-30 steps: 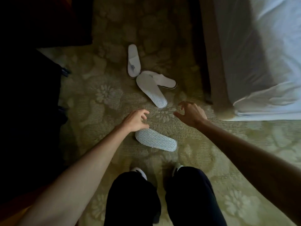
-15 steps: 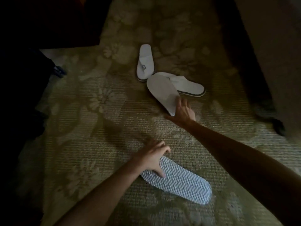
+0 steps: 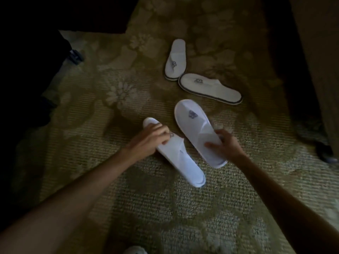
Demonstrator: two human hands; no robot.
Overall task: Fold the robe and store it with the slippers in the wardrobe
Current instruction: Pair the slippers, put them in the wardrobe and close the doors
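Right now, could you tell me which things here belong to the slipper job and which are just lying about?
Part of the job:
- slipper in the left hand, gripped by the left hand
- slipper in the right hand, held by the right hand
- two dark-trimmed slippers, far slipper and near slipper, on the carpet

Just lying about:
- dark luggage at left

Four white slippers are lying top side up. The near left slipper (image 3: 180,158) is lying toe-away, just beside the near right slipper (image 3: 197,131), which is showing a blue logo. Beyond that one, the dark-edged slipper (image 3: 211,88) is lying crosswise, its toe touching the far slipper (image 3: 175,60).
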